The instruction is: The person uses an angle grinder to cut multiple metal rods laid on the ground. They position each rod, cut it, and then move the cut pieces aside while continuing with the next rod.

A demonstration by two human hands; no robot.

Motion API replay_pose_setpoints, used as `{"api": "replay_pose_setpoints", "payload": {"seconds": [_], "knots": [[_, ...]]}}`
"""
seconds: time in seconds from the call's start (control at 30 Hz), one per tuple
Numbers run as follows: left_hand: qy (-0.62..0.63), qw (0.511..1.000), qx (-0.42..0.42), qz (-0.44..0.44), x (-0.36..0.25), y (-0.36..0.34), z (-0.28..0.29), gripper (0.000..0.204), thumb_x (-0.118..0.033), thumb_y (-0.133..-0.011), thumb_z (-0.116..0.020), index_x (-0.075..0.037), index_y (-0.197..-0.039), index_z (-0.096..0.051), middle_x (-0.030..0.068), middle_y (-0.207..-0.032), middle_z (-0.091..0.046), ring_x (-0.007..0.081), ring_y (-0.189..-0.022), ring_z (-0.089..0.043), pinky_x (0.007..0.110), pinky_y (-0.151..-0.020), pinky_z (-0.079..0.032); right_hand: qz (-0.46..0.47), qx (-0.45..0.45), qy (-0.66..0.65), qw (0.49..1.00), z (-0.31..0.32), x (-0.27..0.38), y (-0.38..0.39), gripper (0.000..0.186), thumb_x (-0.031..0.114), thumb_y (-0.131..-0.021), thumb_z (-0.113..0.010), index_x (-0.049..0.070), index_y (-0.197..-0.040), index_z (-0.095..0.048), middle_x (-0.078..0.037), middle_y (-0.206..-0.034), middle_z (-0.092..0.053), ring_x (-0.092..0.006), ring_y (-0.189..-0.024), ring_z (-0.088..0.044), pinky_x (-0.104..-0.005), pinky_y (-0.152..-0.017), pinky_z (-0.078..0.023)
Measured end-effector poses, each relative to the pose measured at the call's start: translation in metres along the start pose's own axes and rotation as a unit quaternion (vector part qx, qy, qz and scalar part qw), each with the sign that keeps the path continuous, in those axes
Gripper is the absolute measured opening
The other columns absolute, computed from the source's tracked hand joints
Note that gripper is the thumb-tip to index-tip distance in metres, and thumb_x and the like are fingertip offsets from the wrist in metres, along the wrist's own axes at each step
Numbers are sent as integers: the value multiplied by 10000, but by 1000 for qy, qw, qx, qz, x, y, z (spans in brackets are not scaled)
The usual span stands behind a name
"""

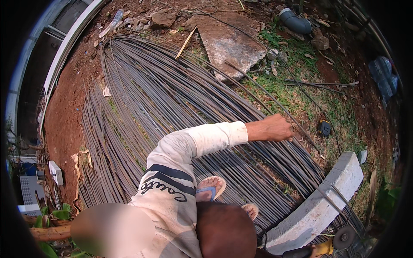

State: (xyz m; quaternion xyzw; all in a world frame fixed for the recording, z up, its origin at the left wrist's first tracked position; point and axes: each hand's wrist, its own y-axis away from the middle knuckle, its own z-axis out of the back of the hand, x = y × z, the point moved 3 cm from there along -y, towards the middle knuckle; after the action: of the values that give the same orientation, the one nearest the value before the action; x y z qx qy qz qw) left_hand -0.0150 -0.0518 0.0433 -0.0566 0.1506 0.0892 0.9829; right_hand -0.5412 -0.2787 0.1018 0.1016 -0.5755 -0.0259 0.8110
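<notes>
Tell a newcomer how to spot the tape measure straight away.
Start at the big pale concrete beam at lower right, across the steel bars. Just above its upper end, on the grass right of the outstretched hand, lies the tape measure. It is small, compact and black with yellow, unlike the long thin bars nearby.

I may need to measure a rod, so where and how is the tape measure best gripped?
Probably pinch the tape measure across its case, coming from above: it is a compact block lying uncovered on the grass, while a thin, dark rod or cable runs close along its right side.
</notes>
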Motion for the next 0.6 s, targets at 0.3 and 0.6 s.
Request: {"api": "replay_pose_setpoints", "payload": {"seconds": [0.3, 0.6], "knots": [[160, 987, -26, -5, 10, 65, 8, 428, -462, -1116, -555, -67, -978, -641, 142, -580, -539, 369, -587, -618, 523, -569, -476, -6, 12, -3, 1000, -16, -6, 3, 608, 95, -862, -783, 14, -1400, -509, -96, -924, -644, -213, -733, -666, -349, -659, -588], [156, 986, -28, -47, 1, 70, 10, 383, -423, -1108, -597, -66, -991, -668, 150, -612, -595, 385, -631, -660, 529, -584, -490, -10, 15, -1, 1000, -23, -8, 6, 621, 92, -857, -781, 12, -1407, -504, -100, -932, -645, -215, -742, -669, -351, -665, -590]]}}
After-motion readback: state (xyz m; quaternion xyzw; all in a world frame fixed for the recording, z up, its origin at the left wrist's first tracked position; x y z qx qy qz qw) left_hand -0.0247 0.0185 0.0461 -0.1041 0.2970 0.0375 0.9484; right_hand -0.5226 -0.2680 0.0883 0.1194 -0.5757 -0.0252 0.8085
